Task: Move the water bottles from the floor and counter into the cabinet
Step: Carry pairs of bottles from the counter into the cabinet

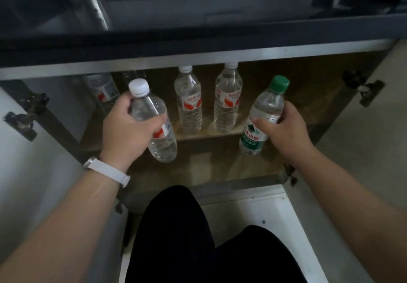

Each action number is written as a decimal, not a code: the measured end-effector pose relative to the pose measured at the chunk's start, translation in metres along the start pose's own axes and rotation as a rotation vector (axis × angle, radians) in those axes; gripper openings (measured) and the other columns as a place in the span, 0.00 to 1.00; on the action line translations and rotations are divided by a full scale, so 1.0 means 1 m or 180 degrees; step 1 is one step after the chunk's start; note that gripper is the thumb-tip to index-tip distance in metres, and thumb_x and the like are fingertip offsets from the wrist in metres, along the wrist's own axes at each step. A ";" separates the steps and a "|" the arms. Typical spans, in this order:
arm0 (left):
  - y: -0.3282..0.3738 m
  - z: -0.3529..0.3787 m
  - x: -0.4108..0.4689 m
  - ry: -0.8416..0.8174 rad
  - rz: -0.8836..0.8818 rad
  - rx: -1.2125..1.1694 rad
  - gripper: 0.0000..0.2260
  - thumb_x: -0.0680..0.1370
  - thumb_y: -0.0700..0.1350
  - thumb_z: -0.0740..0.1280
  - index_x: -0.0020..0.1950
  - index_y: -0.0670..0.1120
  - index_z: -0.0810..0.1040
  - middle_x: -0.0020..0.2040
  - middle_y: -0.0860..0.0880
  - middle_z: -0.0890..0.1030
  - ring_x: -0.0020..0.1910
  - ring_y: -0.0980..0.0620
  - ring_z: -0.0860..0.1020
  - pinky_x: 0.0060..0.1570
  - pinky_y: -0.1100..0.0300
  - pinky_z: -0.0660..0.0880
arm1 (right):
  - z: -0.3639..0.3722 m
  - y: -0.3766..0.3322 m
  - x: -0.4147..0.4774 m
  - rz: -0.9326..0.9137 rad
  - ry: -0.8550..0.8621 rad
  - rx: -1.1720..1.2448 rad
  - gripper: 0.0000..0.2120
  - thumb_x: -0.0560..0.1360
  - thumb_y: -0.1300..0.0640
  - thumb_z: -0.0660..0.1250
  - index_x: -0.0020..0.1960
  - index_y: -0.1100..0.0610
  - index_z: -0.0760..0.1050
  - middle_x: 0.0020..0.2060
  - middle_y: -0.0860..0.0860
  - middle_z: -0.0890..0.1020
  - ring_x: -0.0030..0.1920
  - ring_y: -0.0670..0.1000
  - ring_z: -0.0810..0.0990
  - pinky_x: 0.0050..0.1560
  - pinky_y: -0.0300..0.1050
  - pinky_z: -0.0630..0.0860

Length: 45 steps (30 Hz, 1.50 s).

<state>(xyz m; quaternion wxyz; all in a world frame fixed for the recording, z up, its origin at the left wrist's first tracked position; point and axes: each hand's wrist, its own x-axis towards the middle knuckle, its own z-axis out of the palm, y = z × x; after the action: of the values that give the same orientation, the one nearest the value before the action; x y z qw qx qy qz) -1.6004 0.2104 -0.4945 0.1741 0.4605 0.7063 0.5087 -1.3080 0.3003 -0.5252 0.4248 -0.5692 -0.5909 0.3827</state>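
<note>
My left hand (130, 126) grips a clear white-capped bottle (161, 142) with a red label, held tilted in front of the open cabinet. My right hand (286, 128) grips a green-capped bottle (267, 104) with a green label, also tilted, at the cabinet's right front. Inside, on the wooden cabinet shelf (220, 134), two white-capped red-label bottles (188, 104) (228, 102) stand upright side by side. Another bottle (103, 93) stands in shadow at the back left, partly hidden by the frame.
Both white cabinet doors (28, 172) (374, 128) hang open to either side, hinges showing. The dark counter edge (198, 46) runs overhead with a sink and faucet above. My dark-clothed knees (198, 238) crouch just before the cabinet's lower floor (209, 168).
</note>
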 end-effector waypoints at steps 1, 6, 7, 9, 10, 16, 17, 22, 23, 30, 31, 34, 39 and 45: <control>0.003 -0.001 0.006 0.0015 0.0026 0.0004 0.27 0.70 0.49 0.79 0.67 0.54 0.74 0.58 0.58 0.81 0.57 0.56 0.80 0.58 0.52 0.77 | 0.001 -0.002 0.006 0.0003 0.0042 0.0032 0.22 0.70 0.54 0.76 0.61 0.48 0.71 0.48 0.41 0.79 0.46 0.39 0.78 0.44 0.38 0.74; 0.006 0.008 0.030 -0.0070 0.0144 0.0226 0.24 0.72 0.49 0.78 0.66 0.55 0.75 0.60 0.56 0.80 0.60 0.53 0.79 0.62 0.45 0.77 | 0.005 -0.007 0.037 0.0030 0.0152 0.0227 0.22 0.70 0.54 0.76 0.60 0.48 0.71 0.48 0.42 0.79 0.45 0.39 0.78 0.43 0.38 0.75; 0.006 0.011 0.033 -0.0064 0.0148 0.0265 0.24 0.72 0.49 0.78 0.65 0.55 0.75 0.60 0.56 0.81 0.60 0.53 0.79 0.62 0.46 0.77 | 0.006 -0.007 0.044 0.0041 0.0161 0.0240 0.22 0.70 0.54 0.76 0.59 0.47 0.70 0.48 0.41 0.79 0.45 0.39 0.77 0.44 0.39 0.76; 0.006 0.017 0.039 -0.0035 0.0133 0.0308 0.22 0.72 0.50 0.78 0.64 0.55 0.76 0.59 0.55 0.81 0.60 0.53 0.79 0.61 0.46 0.77 | 0.006 -0.007 0.058 0.0087 0.0169 0.0258 0.23 0.70 0.53 0.76 0.59 0.45 0.70 0.48 0.40 0.78 0.47 0.39 0.77 0.46 0.40 0.77; 0.007 0.019 0.043 -0.0030 0.0126 0.0322 0.22 0.73 0.50 0.77 0.64 0.55 0.76 0.59 0.55 0.81 0.59 0.53 0.79 0.61 0.47 0.77 | 0.006 -0.008 0.064 0.0111 0.0163 0.0267 0.24 0.70 0.53 0.77 0.61 0.45 0.70 0.48 0.40 0.78 0.49 0.40 0.76 0.48 0.41 0.77; 0.003 0.041 0.072 0.0098 0.0115 0.0468 0.22 0.73 0.53 0.76 0.66 0.55 0.76 0.63 0.55 0.80 0.63 0.52 0.77 0.64 0.47 0.75 | 0.010 -0.004 0.107 0.0141 0.0147 0.0324 0.29 0.69 0.51 0.77 0.66 0.48 0.69 0.54 0.42 0.77 0.60 0.48 0.76 0.58 0.49 0.77; 0.003 0.045 0.077 0.0102 0.0100 0.0490 0.22 0.73 0.54 0.76 0.66 0.55 0.76 0.64 0.55 0.80 0.63 0.52 0.77 0.64 0.48 0.75 | 0.011 -0.002 0.113 0.0139 0.0147 0.0325 0.30 0.68 0.50 0.77 0.66 0.48 0.69 0.56 0.43 0.78 0.61 0.49 0.77 0.59 0.51 0.77; -0.001 0.064 0.098 0.0109 -0.0035 0.0556 0.19 0.74 0.53 0.75 0.63 0.56 0.77 0.63 0.53 0.80 0.63 0.50 0.77 0.58 0.55 0.71 | 0.020 0.003 0.136 0.0107 0.0113 0.0221 0.29 0.71 0.51 0.76 0.68 0.48 0.68 0.64 0.47 0.76 0.67 0.53 0.73 0.64 0.54 0.73; -0.003 0.066 0.101 0.0124 -0.0067 0.0592 0.20 0.74 0.53 0.75 0.64 0.55 0.76 0.64 0.53 0.80 0.63 0.50 0.77 0.58 0.55 0.71 | 0.023 0.004 0.140 0.0108 0.0094 0.0186 0.28 0.71 0.52 0.75 0.68 0.48 0.68 0.65 0.48 0.75 0.68 0.54 0.72 0.65 0.54 0.72; -0.012 0.067 0.112 0.0097 0.0036 0.0797 0.16 0.76 0.53 0.73 0.63 0.52 0.78 0.63 0.48 0.81 0.63 0.46 0.78 0.61 0.52 0.72 | 0.033 0.017 0.155 0.0121 0.0001 0.0227 0.31 0.71 0.51 0.76 0.70 0.46 0.66 0.66 0.47 0.75 0.69 0.53 0.71 0.64 0.52 0.72; -0.013 0.067 0.112 0.0072 0.0102 0.0864 0.17 0.76 0.53 0.73 0.63 0.52 0.77 0.63 0.48 0.81 0.64 0.46 0.77 0.60 0.53 0.71 | 0.032 0.019 0.156 0.0108 -0.0001 0.0215 0.32 0.70 0.51 0.76 0.70 0.46 0.66 0.66 0.47 0.75 0.69 0.53 0.71 0.63 0.51 0.72; -0.020 0.063 0.113 -0.0067 0.0163 0.1043 0.21 0.76 0.52 0.73 0.67 0.51 0.74 0.66 0.48 0.79 0.66 0.45 0.76 0.61 0.53 0.71 | 0.031 0.022 0.154 0.0075 -0.0045 0.0102 0.33 0.71 0.51 0.76 0.71 0.47 0.65 0.67 0.48 0.74 0.69 0.53 0.71 0.63 0.50 0.72; -0.032 0.056 0.107 -0.0220 0.0131 0.0843 0.29 0.75 0.54 0.74 0.72 0.57 0.66 0.72 0.51 0.74 0.71 0.47 0.72 0.69 0.48 0.69 | 0.025 0.025 0.141 0.0089 -0.0093 0.0133 0.32 0.72 0.51 0.75 0.71 0.48 0.64 0.68 0.48 0.73 0.69 0.53 0.71 0.60 0.47 0.72; -0.040 0.042 0.087 -0.0279 0.0209 0.0685 0.30 0.76 0.55 0.72 0.75 0.63 0.63 0.71 0.57 0.74 0.69 0.52 0.74 0.67 0.44 0.73 | 0.016 0.028 0.113 -0.0037 0.0042 -0.0084 0.27 0.75 0.48 0.70 0.70 0.51 0.65 0.63 0.48 0.76 0.60 0.46 0.73 0.56 0.45 0.73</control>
<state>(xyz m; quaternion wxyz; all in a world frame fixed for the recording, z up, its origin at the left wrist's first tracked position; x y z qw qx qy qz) -1.6338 0.3038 -0.5278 0.1376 0.5212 0.7331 0.4147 -1.3125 0.4150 -0.5496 0.4234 -0.5737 -0.5964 0.3686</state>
